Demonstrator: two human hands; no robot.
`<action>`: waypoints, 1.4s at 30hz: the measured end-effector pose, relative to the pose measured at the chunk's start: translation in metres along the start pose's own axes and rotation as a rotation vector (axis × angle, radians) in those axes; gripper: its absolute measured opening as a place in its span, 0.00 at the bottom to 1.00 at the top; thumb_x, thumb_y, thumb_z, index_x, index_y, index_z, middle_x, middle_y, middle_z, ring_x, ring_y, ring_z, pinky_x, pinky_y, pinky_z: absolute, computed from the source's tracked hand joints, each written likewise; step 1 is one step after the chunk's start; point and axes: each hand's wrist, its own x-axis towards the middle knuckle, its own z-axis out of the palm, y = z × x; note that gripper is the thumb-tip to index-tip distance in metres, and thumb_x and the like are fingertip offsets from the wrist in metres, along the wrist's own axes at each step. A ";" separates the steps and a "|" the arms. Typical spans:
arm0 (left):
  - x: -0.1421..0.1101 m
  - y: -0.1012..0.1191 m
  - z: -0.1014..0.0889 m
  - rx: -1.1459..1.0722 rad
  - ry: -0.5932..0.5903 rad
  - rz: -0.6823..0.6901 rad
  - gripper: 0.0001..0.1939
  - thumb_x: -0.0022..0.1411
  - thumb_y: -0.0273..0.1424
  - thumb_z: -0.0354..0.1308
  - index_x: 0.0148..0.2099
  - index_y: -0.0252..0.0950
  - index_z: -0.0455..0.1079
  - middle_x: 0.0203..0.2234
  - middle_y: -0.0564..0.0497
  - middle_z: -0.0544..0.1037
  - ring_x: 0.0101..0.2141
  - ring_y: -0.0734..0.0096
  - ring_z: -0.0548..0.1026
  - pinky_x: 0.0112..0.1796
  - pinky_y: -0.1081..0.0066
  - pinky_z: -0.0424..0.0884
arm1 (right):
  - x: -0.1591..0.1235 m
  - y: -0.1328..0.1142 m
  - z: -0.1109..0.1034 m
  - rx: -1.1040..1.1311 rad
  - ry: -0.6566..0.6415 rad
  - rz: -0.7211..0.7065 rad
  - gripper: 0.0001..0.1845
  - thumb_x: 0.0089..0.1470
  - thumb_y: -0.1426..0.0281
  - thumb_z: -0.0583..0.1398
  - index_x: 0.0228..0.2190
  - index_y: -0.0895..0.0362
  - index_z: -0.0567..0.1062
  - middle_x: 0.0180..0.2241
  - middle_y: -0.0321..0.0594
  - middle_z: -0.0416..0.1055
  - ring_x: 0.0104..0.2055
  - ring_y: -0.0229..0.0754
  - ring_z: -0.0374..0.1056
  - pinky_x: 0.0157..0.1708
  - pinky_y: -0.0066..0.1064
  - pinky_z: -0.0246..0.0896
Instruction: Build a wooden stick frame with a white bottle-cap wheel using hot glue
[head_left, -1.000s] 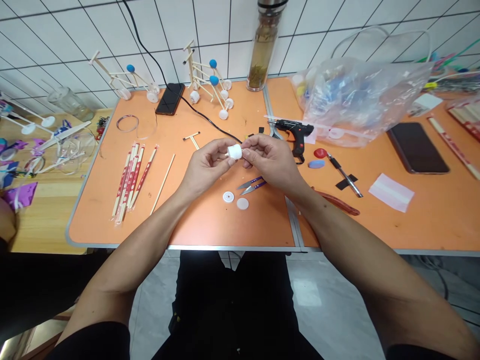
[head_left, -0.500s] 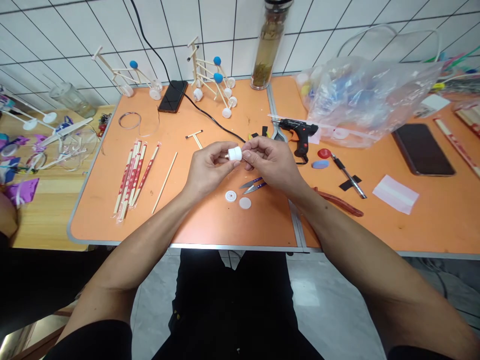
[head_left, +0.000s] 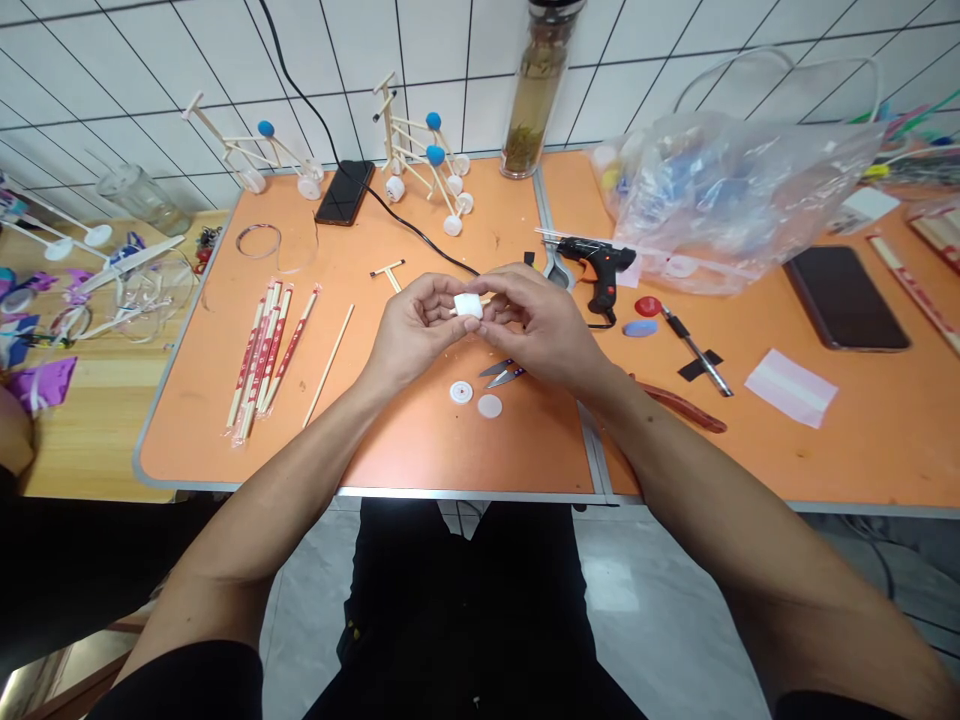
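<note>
Between my fingers, above the middle of the orange table (head_left: 420,450), is a small white cap-like piece (head_left: 469,305), seemingly with a bit of thin stick at its left. My left hand (head_left: 411,325) pinches it from the left. From the other side, the fingers of my right hand (head_left: 536,325) are closed on it, hiding part of it. Just below on the table lie a white disc with a ring pattern (head_left: 460,392) and a plain white disc (head_left: 490,406). Scissors (head_left: 504,374) poke out from under my right hand.
Paper-wrapped chopsticks (head_left: 262,360) and a bare stick (head_left: 330,365) lie left. Stick models (head_left: 424,160) with blue balls stand behind, near a tall glass bottle (head_left: 532,100). To the right are a glue gun (head_left: 596,268), pen (head_left: 697,350), phone (head_left: 847,298) and plastic bag (head_left: 735,200).
My right hand has shifted its grip, its fingers now reaching further over the white piece. The piece has turned a little in my fingers. My left hand stays nearly in place.
</note>
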 end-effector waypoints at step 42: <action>-0.001 -0.001 0.000 0.076 0.015 0.014 0.30 0.55 0.46 0.87 0.49 0.41 0.76 0.42 0.52 0.87 0.43 0.69 0.86 0.47 0.69 0.81 | 0.001 0.005 -0.001 -0.093 0.113 0.124 0.05 0.65 0.65 0.67 0.41 0.52 0.84 0.35 0.38 0.84 0.37 0.47 0.80 0.39 0.40 0.70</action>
